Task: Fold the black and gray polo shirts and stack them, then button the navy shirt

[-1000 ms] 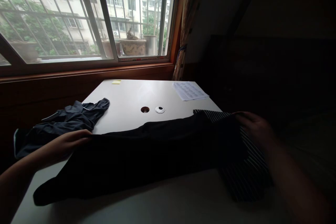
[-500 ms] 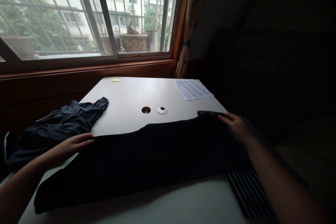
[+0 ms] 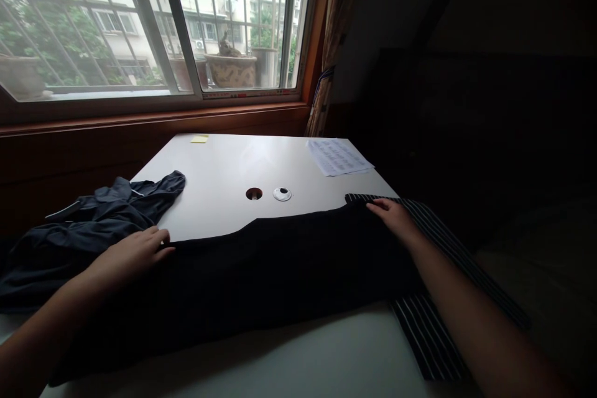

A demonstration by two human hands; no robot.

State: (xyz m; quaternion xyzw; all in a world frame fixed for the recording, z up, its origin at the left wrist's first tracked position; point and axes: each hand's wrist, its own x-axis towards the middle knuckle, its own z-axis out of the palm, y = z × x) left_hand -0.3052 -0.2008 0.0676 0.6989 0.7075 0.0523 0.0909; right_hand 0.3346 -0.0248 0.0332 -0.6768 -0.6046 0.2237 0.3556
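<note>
A long black garment (image 3: 280,261) stretches across the white table (image 3: 224,168), with its far edge running between my two hands. My left hand (image 3: 135,255) is at the left end of that edge, thumb on the near side and fingers curled over the far side. At the right end, my right hand (image 3: 394,217) pinches the cloth between thumb and fingers. Black cloth with white stripes (image 3: 431,336) shows beyond the right end, both above and below my right forearm. Whether it belongs to the same garment, I cannot tell.
A crumpled dark blue garment (image 3: 102,217) lies at the table's left side. Printed sheets (image 3: 339,157) rest at the back right, a yellow note (image 3: 199,138) at the back left. A round hole (image 3: 254,194) and a white disc (image 3: 282,194) are mid-table. Behind stands a barred window (image 3: 200,25).
My right hand has shifted left along the garment's edge. My left hand has raised its knuckles, its fingers more curled. More striped cloth shows at the right; the view has shifted slightly.
</note>
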